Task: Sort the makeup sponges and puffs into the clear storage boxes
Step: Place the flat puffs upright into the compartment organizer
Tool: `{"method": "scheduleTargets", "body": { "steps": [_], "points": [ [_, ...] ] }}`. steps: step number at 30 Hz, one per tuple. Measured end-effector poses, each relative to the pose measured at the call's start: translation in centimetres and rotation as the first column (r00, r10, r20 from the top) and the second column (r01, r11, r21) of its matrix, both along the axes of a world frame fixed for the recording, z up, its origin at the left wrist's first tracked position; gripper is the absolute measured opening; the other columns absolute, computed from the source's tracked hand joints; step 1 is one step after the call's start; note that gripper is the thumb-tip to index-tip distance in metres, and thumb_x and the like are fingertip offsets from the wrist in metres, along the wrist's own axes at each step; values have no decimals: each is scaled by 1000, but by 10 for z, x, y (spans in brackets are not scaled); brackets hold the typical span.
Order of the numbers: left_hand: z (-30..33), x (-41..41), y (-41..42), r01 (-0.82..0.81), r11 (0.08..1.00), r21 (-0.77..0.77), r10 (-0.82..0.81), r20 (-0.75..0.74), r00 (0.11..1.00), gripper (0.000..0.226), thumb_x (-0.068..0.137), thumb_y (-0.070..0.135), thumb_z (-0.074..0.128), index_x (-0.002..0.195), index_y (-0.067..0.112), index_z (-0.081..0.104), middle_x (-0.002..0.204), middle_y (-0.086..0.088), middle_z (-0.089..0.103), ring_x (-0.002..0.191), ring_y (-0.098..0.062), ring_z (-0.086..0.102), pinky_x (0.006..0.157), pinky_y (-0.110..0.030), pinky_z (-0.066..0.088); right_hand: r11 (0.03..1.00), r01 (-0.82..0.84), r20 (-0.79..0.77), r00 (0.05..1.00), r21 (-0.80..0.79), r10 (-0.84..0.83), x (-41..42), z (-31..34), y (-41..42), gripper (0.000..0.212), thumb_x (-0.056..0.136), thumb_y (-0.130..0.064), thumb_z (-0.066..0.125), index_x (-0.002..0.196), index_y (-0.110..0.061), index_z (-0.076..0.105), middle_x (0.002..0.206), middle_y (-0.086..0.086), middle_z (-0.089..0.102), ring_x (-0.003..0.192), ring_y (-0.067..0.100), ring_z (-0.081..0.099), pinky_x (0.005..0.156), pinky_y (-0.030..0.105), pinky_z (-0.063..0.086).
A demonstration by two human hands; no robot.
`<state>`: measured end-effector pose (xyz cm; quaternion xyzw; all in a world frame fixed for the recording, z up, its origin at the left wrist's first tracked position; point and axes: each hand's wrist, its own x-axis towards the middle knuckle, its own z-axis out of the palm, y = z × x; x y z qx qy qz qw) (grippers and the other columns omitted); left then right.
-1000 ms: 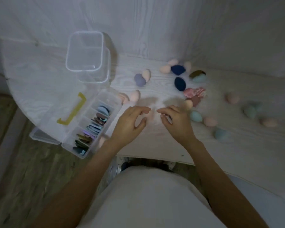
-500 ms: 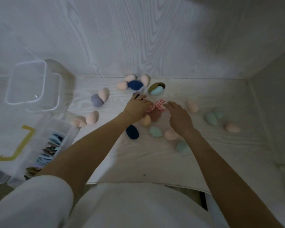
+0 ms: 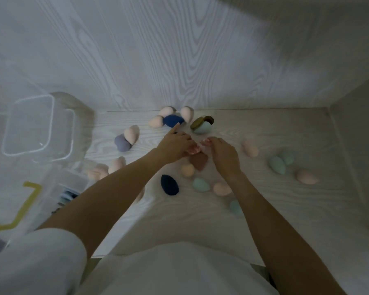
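Egg-shaped makeup sponges lie scattered on the white wood-grain table (image 3: 264, 209): peach ones, two dark blue ones (image 3: 169, 185) (image 3: 173, 120), teal ones (image 3: 277, 165) and a lilac one (image 3: 121, 142). My left hand (image 3: 175, 143) and my right hand (image 3: 224, 154) meet at the middle cluster. Both pinch the pink marbled sponges (image 3: 193, 149) between them. A maroon sponge (image 3: 198, 161) lies just below the fingers. The clear square box (image 3: 51, 124) stands at the far left. In front of it is the open divided organizer (image 3: 58, 184) with a yellow handle (image 3: 28, 207).
An olive puff (image 3: 197, 122) leans on a light teal sponge (image 3: 205, 127) near the back wall. A side wall (image 3: 360, 145) closes the table on the right. My left forearm crosses over the organizer's right end.
Both hands went from the table's front edge forward to the middle cluster and closed on the pink marbled sponges. The camera view swung right, so the boxes now sit further left.
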<state>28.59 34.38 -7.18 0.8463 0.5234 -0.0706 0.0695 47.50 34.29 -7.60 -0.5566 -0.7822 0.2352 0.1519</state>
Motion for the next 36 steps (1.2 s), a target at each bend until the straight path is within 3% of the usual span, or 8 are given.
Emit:
{"method": "scheduleTargets", "body": {
  "steps": [3,9,12,18,22,26,33,36],
  "points": [
    [4,-4,-7,-128,986,105,100,237,966,19,91,21,53,97,20,70,89,0,70,93,-20,63,113,-38,11,986,157,-188,972,58,-143,-1,20,-15,21,97,-17,47,108,-9,63,100,7,69,86,19,63,72,26,44],
    [66,-42,-82,-496,853,163,294,635,714,26,91,38,53,101,18,65,82,5,71,68,-11,63,60,-23,40,951,271,-407,860,-145,-307,-32,63,-60,18,91,-25,58,107,-16,58,83,-14,61,74,3,58,70,17,45],
    [75,-92,-138,-578,799,169,379,604,701,19,90,41,52,101,28,61,83,6,70,72,-12,66,55,-28,50,978,137,-441,877,-157,-193,-66,67,-87,14,91,-22,59,102,-14,60,88,-5,62,78,9,59,65,6,43],
    [68,-188,-218,-651,722,233,493,486,722,16,88,31,56,97,25,69,96,6,71,83,-20,64,65,-33,53,989,-97,-481,876,-114,30,-142,61,-126,11,87,-13,61,98,-16,63,93,0,63,79,12,58,66,23,48],
    [53,-223,-231,-604,777,176,525,347,777,12,84,13,66,88,23,72,93,1,71,84,-28,63,59,-35,53,969,-218,-465,874,-119,139,-179,64,-140,13,87,-13,59,98,-16,65,94,-1,63,79,10,59,67,24,50],
    [36,-235,-224,-488,868,92,453,255,854,26,80,22,49,88,22,73,91,-2,72,80,-30,65,66,-36,53,954,-288,-353,904,-81,243,-213,63,-145,12,88,-16,59,99,-14,65,92,2,63,77,14,58,70,35,51],
    [24,-249,-231,-447,894,42,415,304,858,22,74,2,68,94,12,70,95,-6,71,82,-28,66,84,-34,47,951,-302,-234,931,-68,279,-278,65,-148,22,92,-26,57,95,-5,59,93,10,64,78,23,59,67,33,44],
    [23,-251,-231,-477,878,32,434,366,823,19,72,3,72,89,7,68,87,-11,67,78,-32,64,78,-37,51,918,-396,13,918,-28,396,-300,53,-149,23,96,-24,49,97,-2,57,95,15,63,80,32,61,63,36,42]
  ]
}}
